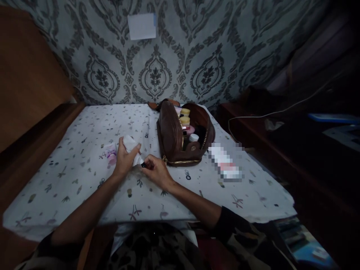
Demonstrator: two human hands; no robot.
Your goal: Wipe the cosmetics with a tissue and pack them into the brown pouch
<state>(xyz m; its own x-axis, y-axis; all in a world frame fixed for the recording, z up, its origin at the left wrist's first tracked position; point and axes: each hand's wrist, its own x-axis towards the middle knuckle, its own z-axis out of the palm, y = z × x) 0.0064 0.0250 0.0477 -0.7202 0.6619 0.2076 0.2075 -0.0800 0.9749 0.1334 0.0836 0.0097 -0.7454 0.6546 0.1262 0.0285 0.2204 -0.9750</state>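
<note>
My left hand [124, 159] is closed around a white, crumpled tissue or soft cloth [131, 143], which shows above and below the fingers. A small black item [144, 164] sticks out at the lower right of the white material. The fingers of my right hand [157, 170] pinch its end; its kind is too small and dark to make out. Just left of my left hand lies a purple-and-pink tube [111, 153] on the tablecloth. To the right of both hands stands an unzipped brown toiletry bag [171, 131], holding yellow-capped containers [185, 120] and a white-capped container [194, 138].
A patterned white cloth [92, 198] covers the table. Right of the bag lies a pixel-blurred pale object [226, 165]. A wooden panel [30, 75] borders the left side. Across the dark furniture on the right runs a white cable [261, 115]. White paper [142, 27] hangs on the wall.
</note>
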